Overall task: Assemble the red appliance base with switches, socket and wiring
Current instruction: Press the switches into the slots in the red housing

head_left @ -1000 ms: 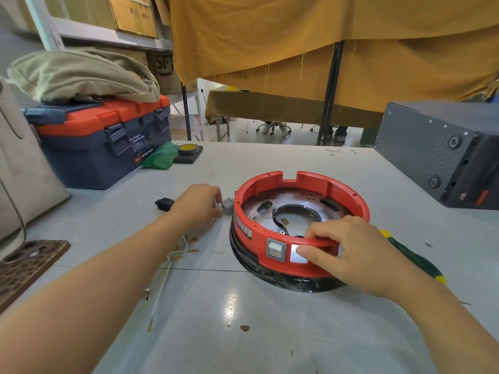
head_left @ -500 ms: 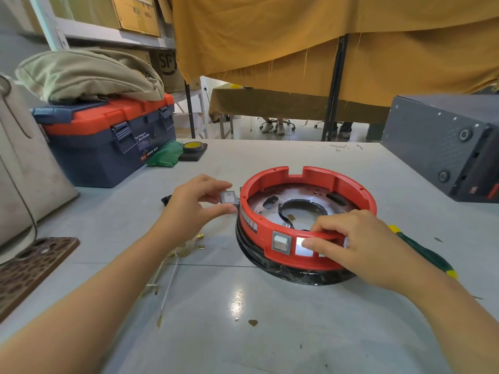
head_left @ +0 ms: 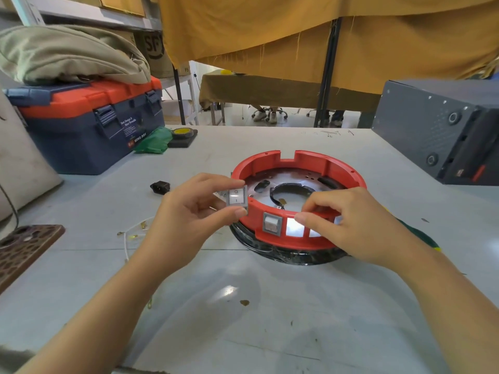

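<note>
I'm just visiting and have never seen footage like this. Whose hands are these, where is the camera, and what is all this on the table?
No machine here: a person wears a camera on the head, looking down at both hands. The left hand pinches a small grey switch. The right hand grips the front rim of the red appliance base, where one switch is already fitted beside open slots. On the grey table lie a black socket, thin wires and a blue toolbox.
</note>
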